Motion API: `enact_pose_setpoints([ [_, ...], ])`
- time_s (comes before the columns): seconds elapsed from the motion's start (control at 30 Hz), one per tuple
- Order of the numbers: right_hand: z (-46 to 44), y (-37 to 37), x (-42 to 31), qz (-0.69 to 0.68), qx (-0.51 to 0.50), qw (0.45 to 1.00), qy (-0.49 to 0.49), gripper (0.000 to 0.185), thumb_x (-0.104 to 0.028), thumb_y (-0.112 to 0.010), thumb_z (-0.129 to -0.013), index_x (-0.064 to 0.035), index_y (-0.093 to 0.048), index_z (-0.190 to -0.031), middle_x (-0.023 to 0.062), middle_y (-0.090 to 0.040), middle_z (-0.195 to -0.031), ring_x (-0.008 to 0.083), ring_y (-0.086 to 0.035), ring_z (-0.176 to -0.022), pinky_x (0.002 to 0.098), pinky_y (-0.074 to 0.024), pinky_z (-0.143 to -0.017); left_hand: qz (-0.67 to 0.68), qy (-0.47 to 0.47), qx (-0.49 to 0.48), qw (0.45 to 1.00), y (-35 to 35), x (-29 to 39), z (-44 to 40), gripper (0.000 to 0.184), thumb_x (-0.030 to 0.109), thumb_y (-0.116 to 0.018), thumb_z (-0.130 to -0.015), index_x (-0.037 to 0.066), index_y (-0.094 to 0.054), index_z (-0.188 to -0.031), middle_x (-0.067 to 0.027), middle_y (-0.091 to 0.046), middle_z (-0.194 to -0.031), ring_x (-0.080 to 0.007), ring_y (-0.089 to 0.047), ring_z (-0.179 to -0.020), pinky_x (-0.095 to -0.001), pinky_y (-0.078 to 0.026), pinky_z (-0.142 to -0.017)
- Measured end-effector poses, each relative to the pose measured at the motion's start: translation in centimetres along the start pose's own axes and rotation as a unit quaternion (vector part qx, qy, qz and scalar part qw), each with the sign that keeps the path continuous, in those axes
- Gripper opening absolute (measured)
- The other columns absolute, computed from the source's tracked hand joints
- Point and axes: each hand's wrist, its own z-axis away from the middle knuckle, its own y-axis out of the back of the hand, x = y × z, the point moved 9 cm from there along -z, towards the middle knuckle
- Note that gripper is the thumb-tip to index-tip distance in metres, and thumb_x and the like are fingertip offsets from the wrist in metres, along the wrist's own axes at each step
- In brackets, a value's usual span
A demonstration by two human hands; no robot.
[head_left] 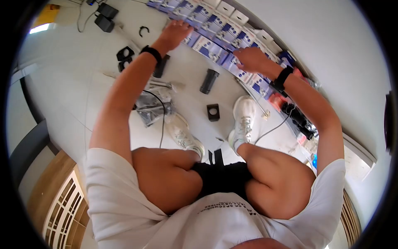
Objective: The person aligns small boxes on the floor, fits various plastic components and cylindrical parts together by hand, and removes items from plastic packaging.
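Note:
Rows of small blue-and-white boxes (210,49) stand along the wall at the top. My left hand (176,32) rests at the near edge of the rows, toward their left part, with its fingers apart. Further right, my right hand (252,60) lies over the boxes, its fingers bent down against them; its fingertips are partly hidden. On the floor between my arms are a black cylinder (209,81) and a square black part with a round hole (213,112). Another black cylinder (161,66) lies beside my left wrist.
Clear plastic bags (155,107) with metal parts lie by my left shoe (179,130). Black ring parts (124,54) and black adapters (105,17) are at upper left. Dark fittings (298,120) lie along the right wall. A thin cable (162,124) crosses the floor.

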Motion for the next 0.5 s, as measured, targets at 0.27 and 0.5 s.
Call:
enact_pose_setpoints([
  [0.27, -5.4, 2.0, -3.9, -0.042, 0.125, 0.99, 0.039, 0.047, -0.017, -0.065, -0.079, -0.0067, -0.057, -0.124, 0.016, -0.056, -0.127, 0.0341, -0.056, -0.115, 0.0482, -0.0501, -0.085, 0.258, 0.136, 0.135, 0.947, 1.6, -8.6, 1.2, 0.058, 0.046, -0.075, -0.079, 0.015, -0.058, -0.124, -0.0108, -0.057, -0.128, -0.0349, -0.05, -0.123, -0.0505, -0.039, -0.101],
  [0.5, -6.0, 1.0, -5.5, -0.026, 0.158, 0.987, 0.004, 0.066, -0.03, -0.067, -0.085, -0.012, -0.046, -0.144, 0.0144, -0.037, -0.151, 0.0337, -0.037, -0.138, 0.0508, -0.0381, -0.106, 0.251, 0.428, 0.085, 0.864, -3.3, -21.4, 3.9, 0.072, 0.058, -0.07, -0.08, 0.012, -0.051, -0.132, -0.0185, -0.054, -0.13, -0.041, -0.049, -0.123, -0.0564, -0.039, -0.103],
])
